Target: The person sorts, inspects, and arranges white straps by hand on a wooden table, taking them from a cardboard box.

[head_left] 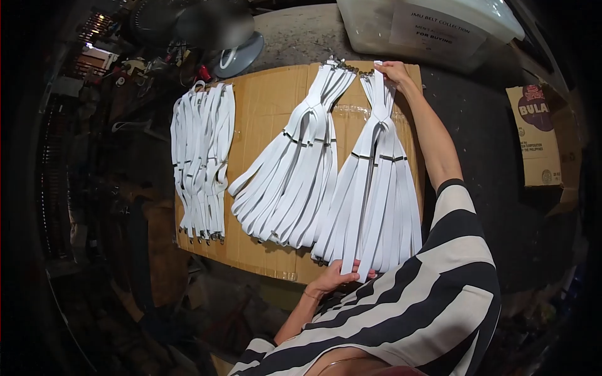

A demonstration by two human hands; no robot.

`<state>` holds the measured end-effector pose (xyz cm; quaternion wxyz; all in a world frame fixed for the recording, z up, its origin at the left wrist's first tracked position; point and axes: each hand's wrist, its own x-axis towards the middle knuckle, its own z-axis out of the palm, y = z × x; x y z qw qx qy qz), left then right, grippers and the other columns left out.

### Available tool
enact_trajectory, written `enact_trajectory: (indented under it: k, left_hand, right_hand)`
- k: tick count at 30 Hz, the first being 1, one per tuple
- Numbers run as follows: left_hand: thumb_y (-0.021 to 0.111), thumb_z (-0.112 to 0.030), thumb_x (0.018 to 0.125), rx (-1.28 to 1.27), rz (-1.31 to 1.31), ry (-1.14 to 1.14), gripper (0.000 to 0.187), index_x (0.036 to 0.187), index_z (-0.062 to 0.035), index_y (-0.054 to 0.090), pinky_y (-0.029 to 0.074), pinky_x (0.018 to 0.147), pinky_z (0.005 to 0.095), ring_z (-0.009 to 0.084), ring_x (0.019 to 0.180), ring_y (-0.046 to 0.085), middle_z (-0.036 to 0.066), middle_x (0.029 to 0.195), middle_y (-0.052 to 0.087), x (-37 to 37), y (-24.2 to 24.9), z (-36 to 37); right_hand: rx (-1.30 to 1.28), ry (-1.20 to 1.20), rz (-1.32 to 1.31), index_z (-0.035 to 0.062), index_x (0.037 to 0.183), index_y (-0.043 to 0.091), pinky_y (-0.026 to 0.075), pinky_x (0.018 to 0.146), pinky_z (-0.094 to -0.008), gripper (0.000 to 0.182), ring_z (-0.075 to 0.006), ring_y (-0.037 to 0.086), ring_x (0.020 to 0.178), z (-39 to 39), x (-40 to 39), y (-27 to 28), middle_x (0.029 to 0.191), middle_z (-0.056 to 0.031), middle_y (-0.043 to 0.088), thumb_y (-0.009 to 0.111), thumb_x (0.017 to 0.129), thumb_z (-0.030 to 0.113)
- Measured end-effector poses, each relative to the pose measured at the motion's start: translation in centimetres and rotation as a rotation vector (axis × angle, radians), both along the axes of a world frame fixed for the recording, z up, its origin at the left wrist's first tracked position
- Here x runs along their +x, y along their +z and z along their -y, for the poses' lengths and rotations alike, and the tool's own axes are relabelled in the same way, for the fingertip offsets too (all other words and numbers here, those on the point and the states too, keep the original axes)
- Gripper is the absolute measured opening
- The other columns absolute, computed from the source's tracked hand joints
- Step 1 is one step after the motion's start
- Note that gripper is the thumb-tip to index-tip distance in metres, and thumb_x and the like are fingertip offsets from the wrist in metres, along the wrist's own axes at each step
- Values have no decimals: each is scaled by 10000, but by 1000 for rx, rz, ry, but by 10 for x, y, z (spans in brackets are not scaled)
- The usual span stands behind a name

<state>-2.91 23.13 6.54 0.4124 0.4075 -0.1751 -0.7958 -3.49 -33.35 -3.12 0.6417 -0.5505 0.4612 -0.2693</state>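
Note:
Three groups of white straps lie on a flat cardboard sheet (263, 94). At the right, a fanned bundle of white straps (379, 182) has dark clips at its top. My right hand (392, 72) is closed on the top end of a strap there. My left hand (342, 276) holds the lower ends of straps from the same bundle, fingers partly hidden beneath them. A second fanned bundle (288, 182) lies in the middle, with metal clips at its top. Straighter white straps (200, 150) lie at the left, clips at their lower ends.
A translucent plastic bin (433, 28) with a paper label stands beyond the cardboard. A printed carton (533, 138) is at the right. A blurred fan-like object (194, 25) and a grey round base (241, 55) are at the upper left. Dark clutter lies at the left.

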Motion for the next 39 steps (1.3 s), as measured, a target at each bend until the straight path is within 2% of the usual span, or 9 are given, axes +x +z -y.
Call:
enact_trajectory:
  k: [8, 14, 17, 20, 22, 23, 30, 33, 39]
  left_hand:
    - [614, -129, 844, 340, -167, 180, 440, 1197, 81, 456, 451, 910, 277, 206, 1033, 572, 196, 1145, 566, 2, 9, -9]
    - [566, -185, 891, 504, -270, 201, 345, 1092, 92, 519, 498, 835, 252, 184, 951, 607, 197, 1069, 592, 0, 4, -34]
    - [616, -252, 861, 607, 85, 87, 368, 1018, 79, 578, 528, 670, 240, 160, 762, 642, 137, 921, 637, 3, -14, -56]
    - [578, -235, 887, 610, 409, 39, 353, 1039, 83, 584, 486, 622, 224, 132, 732, 614, 129, 908, 643, 12, -15, -66]
    - [585, -331, 854, 469, 771, -11, 405, 926, 64, 637, 445, 564, 251, 106, 628, 581, 87, 705, 644, 22, -16, -77]
    - [591, -342, 842, 471, 872, -4, 414, 923, 61, 638, 454, 587, 269, 134, 646, 596, 104, 709, 647, 26, -18, -83]
    - [596, -354, 814, 432, 1097, 50, 402, 938, 26, 639, 479, 697, 355, 286, 791, 650, 170, 803, 661, 36, -70, -152]
    - [597, -313, 839, 401, 1135, 8, 397, 953, 66, 628, 484, 633, 294, 178, 708, 648, 142, 774, 662, 29, -56, -168]
    - [593, -305, 838, 318, 1150, 157, 380, 942, 58, 633, 489, 659, 304, 196, 730, 653, 149, 801, 667, 12, -76, -248]
  right_hand:
    - [-232, 3, -205, 27, 749, 656, 379, 541, -242, 222, -79, 503, 580, -8, 2, -17, 628, 11, 573, 753, 719, 224]
    - [-404, 4, -436, -3, 778, 647, 445, 622, -295, 340, -154, 579, 643, -8, 4, -16, 713, -96, 637, 786, 661, 285]
    - [-634, -139, -631, -16, 799, 644, 462, 647, -338, 417, -218, 612, 676, -18, 6, -3, 735, -162, 643, 762, 672, 363]
    - [-580, -221, -606, -30, 819, 637, 468, 667, -358, 457, -260, 628, 716, -24, -1, 12, 748, -187, 642, 704, 719, 411]
    - [-557, -229, -413, -38, 850, 639, 475, 729, -389, 435, -338, 630, 832, -46, -17, 33, 834, -223, 645, 622, 787, 392]
    - [-579, -192, -417, -24, 868, 649, 478, 710, -363, 409, -294, 641, 784, -57, -28, 35, 806, -196, 651, 618, 795, 377]
    - [-478, 15, -479, -30, 887, 653, 475, 664, -305, 348, -200, 628, 705, -236, -120, 93, 766, -141, 654, 643, 793, 305]
    - [-467, 66, -441, -24, 883, 656, 478, 661, -302, 286, -182, 625, 705, -303, -138, 101, 766, -120, 659, 647, 798, 249]
    - [-467, 262, -219, -16, 879, 640, 467, 631, -317, 232, -197, 599, 661, -481, -88, 124, 758, -118, 644, 638, 806, 204]
